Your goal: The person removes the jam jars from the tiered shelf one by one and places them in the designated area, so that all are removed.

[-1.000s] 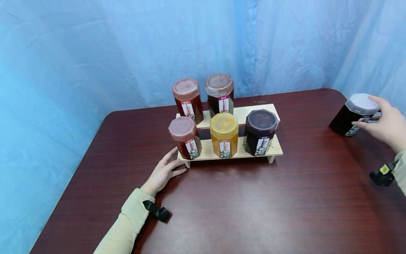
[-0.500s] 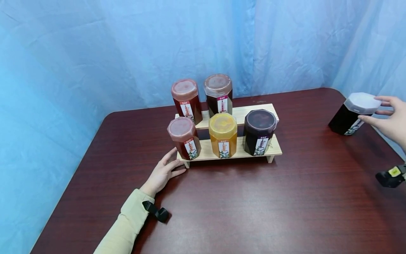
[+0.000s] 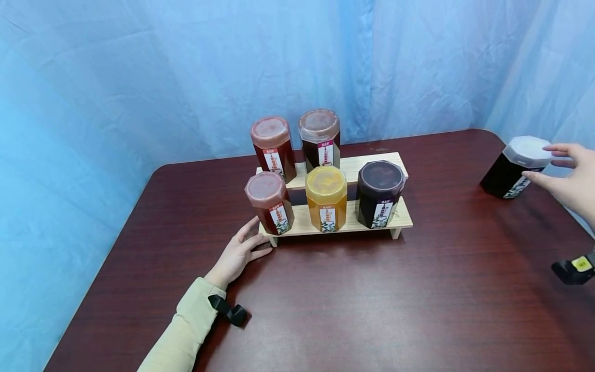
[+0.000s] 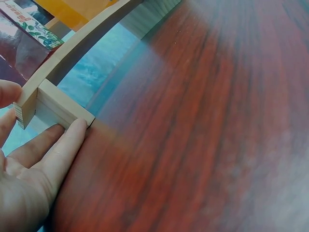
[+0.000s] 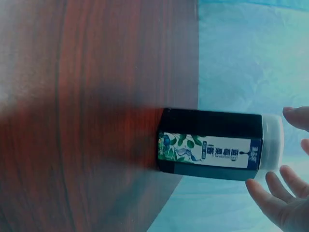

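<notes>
My right hand [image 3: 569, 168] is beside the translucent white lid of a dark jam jar [image 5: 210, 145], which stands upright on the table at the far right. Its fingers are spread, their tips right at the lid's edge. My left hand [image 3: 234, 253] lies at the left end of a two-tier wooden rack [image 3: 367, 225], fingers nearly straight and touching the end and the leg [image 4: 63, 104]. On the rack's lower tier are a red-brown jar [image 3: 271, 201], a yellow jar [image 3: 327, 206] and a dark purple jar [image 3: 375, 206].
A red jar [image 3: 274, 147] and a dark brown jar [image 3: 321, 137] stand on the rack's upper tier, its right part bare wood. Light blue curtains [image 3: 186, 77] hang behind the dark red wooden table [image 3: 372, 310]. A black camera [image 3: 228, 310] is strapped at my left wrist.
Fingers and thumb of my right hand were around the jar's lid; they have opened and the hand has drawn to the right. The jar stays in place. My left hand has hardly moved.
</notes>
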`<state>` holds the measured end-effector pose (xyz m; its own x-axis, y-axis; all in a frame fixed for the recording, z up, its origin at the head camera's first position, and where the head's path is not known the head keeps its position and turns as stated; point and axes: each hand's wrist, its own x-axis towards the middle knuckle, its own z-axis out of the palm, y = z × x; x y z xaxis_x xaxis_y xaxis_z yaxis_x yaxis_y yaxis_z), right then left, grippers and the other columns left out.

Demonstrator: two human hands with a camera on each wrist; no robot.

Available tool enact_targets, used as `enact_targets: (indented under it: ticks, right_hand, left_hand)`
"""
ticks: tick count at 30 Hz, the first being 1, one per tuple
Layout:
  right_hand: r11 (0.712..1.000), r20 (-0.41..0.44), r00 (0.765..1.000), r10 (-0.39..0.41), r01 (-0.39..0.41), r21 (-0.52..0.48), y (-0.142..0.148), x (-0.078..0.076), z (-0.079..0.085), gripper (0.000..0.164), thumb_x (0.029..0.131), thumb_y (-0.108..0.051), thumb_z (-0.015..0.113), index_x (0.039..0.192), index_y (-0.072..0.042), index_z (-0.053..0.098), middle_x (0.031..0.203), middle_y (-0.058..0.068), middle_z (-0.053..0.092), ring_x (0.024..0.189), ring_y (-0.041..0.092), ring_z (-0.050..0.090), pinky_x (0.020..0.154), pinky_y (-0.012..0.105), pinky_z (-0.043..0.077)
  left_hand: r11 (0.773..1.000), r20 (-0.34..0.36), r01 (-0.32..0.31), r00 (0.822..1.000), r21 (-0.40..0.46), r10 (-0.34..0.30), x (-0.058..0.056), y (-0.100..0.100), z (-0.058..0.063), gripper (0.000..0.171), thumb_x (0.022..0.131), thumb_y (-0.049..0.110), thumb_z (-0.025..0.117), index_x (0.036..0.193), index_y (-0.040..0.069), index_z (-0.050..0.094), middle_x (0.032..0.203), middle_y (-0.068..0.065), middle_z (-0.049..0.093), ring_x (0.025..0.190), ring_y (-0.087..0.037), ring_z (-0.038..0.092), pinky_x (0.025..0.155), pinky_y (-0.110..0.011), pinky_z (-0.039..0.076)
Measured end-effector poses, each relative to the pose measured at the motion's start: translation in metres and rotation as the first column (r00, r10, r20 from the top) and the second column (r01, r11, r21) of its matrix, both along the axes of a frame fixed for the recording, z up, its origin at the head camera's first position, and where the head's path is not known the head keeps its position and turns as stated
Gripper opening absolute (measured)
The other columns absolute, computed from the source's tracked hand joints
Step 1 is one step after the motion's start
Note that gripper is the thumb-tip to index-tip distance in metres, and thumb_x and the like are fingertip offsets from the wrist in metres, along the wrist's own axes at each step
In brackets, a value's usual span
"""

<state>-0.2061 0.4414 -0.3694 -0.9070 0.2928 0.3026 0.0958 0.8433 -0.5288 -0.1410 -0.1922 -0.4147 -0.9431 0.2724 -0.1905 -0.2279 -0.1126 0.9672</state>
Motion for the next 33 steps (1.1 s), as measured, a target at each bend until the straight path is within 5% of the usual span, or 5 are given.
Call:
enact_targets:
  ticks: [6,11,17,24,33]
  right_hand:
    - [0.997,-0.005,0.998,0.068,-0.068,-0.026,-0.054,0.034,0.036,0.058,0.091,-0.020,0.059,0.139,0.005,0.039,0.141,0.031,0.037,0.123,0.027,0.049,0.064,0.003,0.030]
    - [0.991,0.041,0.990,0.133,-0.133,-0.003,-0.068,0.034,0.037,0.058,0.092,-0.021,0.058,0.138,0.008,0.038,0.132,0.036,0.041,0.103,0.050,0.046,0.074,0.044,0.047]
    - [0.987,0.065,0.986,0.153,-0.155,0.031,-0.083,0.033,0.039,0.056,0.090,-0.028,0.062,0.133,0.004,0.046,0.119,0.032,0.051,0.092,0.038,0.049,0.060,0.019,0.031]
    - [0.979,0.082,0.976,0.203,-0.200,-0.038,-0.100,0.034,0.042,0.059,0.088,-0.033,0.064,0.134,-0.001,0.046,0.119,0.029,0.055,0.075,-0.025,0.028,0.058,0.005,0.028]
    - [0.955,0.031,0.967,0.253,-0.245,-0.168,-0.123,0.037,0.053,0.058,0.085,-0.037,0.068,0.134,-0.017,0.046,0.101,-0.026,0.046,0.084,-0.021,0.038,0.065,-0.002,0.032]
  left_hand:
    - [1.000,0.000,-0.001,1.000,-0.010,0.001,0.000,0.000,0.002,0.060,0.099,0.009,0.039,0.152,0.009,0.011,0.143,-0.024,0.031,0.106,-0.014,0.056,0.099,-0.045,0.047]
    - [1.000,-0.003,0.002,1.000,-0.009,-0.002,0.000,0.000,0.002,0.060,0.099,0.009,0.039,0.152,0.010,0.012,0.143,-0.024,0.031,0.107,-0.015,0.056,0.099,-0.045,0.047]
    - [1.000,-0.004,-0.002,1.000,-0.008,0.002,0.000,0.001,0.002,0.059,0.099,0.008,0.039,0.152,0.009,0.013,0.140,-0.023,0.033,0.107,-0.016,0.056,0.098,-0.045,0.048]
    - [1.000,-0.008,0.002,1.000,-0.014,-0.003,0.001,0.001,0.002,0.060,0.099,0.009,0.039,0.152,0.009,0.012,0.142,-0.024,0.032,0.109,-0.017,0.056,0.098,-0.045,0.048]
    - [1.000,-0.013,0.000,1.000,-0.012,-0.001,0.001,0.001,0.001,0.060,0.099,0.008,0.039,0.152,0.009,0.012,0.142,-0.024,0.032,0.107,-0.013,0.057,0.097,-0.043,0.049]
